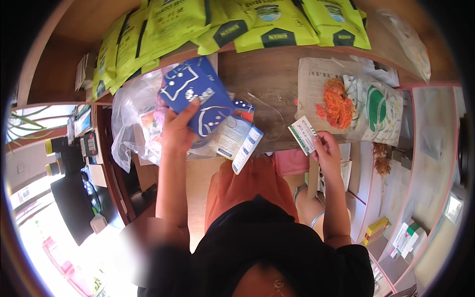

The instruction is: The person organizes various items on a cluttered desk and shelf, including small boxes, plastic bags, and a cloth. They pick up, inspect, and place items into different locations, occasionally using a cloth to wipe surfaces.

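Note:
My left hand (180, 126) grips a dark blue printed bag or folder (202, 94), its thumb flat on the front; whether it is paper or plastic I cannot tell. In my right hand (326, 150) is a small white and green printed card (303, 135), pinched at its lower right edge. An unfolded leaflet (237, 139) lies at the desk's near edge, partly behind the blue item. Behind that, a small blue and red printed piece (245, 109) shows. A thin pale cord (272, 107) curls over the wooden desk (256, 74) between my hands.
Yellow-green packages (278, 22) line the shelf above. Clear plastic bags (130, 111) lie at left. Orange netting or string (337, 104) rests on a cardboard sheet (310, 89), beside a white and green bag (378, 107). Below stands a pink container (291, 162); shelves with small boxes (376, 230) are at right.

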The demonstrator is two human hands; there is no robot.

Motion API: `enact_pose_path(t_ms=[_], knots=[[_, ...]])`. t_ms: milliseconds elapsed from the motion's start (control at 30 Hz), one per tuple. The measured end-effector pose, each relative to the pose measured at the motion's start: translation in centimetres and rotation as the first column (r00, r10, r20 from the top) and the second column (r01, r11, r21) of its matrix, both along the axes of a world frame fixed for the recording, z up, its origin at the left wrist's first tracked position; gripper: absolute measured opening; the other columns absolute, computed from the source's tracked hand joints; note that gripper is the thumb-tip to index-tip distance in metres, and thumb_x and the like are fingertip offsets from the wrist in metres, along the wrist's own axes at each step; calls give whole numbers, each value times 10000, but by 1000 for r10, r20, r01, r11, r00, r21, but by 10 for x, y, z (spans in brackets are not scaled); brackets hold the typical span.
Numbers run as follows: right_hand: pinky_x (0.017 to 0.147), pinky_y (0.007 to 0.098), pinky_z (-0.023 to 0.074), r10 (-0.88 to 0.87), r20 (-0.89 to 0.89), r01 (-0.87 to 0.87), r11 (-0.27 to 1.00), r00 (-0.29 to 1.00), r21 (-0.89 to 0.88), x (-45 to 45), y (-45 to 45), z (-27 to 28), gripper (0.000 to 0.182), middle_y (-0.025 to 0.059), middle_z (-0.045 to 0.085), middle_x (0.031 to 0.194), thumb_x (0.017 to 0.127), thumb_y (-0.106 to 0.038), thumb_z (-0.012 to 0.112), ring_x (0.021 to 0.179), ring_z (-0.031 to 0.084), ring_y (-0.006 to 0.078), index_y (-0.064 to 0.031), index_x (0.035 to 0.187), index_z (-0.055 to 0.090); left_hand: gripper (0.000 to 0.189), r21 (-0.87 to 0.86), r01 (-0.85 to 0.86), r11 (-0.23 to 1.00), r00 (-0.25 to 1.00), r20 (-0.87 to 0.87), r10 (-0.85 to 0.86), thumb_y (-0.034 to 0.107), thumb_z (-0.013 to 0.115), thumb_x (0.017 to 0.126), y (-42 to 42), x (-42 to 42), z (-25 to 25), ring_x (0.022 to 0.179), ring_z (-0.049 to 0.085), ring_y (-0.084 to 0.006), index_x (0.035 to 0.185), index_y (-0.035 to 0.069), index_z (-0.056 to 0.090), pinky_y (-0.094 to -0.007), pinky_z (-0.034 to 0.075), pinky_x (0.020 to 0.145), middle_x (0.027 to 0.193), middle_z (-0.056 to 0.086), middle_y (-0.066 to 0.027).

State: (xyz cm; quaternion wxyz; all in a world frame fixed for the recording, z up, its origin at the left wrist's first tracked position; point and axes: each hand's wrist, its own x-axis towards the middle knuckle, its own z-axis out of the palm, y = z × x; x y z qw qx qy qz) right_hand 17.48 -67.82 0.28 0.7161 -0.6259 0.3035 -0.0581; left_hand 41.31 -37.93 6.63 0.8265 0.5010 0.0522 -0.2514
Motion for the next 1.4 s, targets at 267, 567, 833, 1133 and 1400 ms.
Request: enact_pose_path(t_ms=[267, 567, 833, 1133, 1400], knots=[[648, 201, 469, 120, 202, -77, 975, 972, -207, 65, 61, 9, 154, 28, 588, 956, 923, -2, 639, 821, 570, 74, 8, 1062, 574, 362, 250, 69, 966, 997, -62, -55, 51, 710, 871, 72, -40, -19, 980, 653, -152, 1219, 6, 624, -302, 529, 889, 1104, 689, -65], [493, 181, 319, 143, 183, -81, 947, 973, -312, 111, 85, 8, 182, -28, 583, 789, 940, -89, 660, 584, 432, 15, -17, 1091, 587, 450, 568, 91, 818, 896, 311, -315, 138, 749, 818, 14, -51, -76, 950, 676, -291, 1195, -24, 562, -367, 526, 848, 1060, 678, -171], [580, 213, 410, 86, 160, -87, 996, 983, 0, 127, 114, 16, 265, 45, 655, 984, 970, -80, 618, 688, 513, 53, -9, 1218, 560, 415, 736, -602, 310, 613, 675, -412, 60, 722, 758, 62, -6, -1, 1012, 594, -351, 1165, 125, 668, -441, 496, 873, 1089, 632, -160], [743, 265, 515, 314, 129, -334, 925, 941, 180, 186, 185, 34, 359, 59, 670, 1111, 959, -73, 622, 889, 631, 105, -18, 1306, 551, 349, 665, -549, 506, 534, 745, -400, 64, 663, 739, 138, 48, -64, 911, 585, -376, 1087, 96, 654, -454, 499, 807, 966, 632, -146], [790, 258, 517, 327, 156, -338, 940, 932, 51, 210, 253, 30, 293, 55, 677, 1092, 951, 10, 539, 927, 621, 96, 10, 1239, 595, 322, 406, -404, 820, 568, 814, -123, 6, 642, 811, 126, 17, 12, 970, 601, -305, 1124, 76, 618, -376, 488, 863, 1051, 603, -112]])
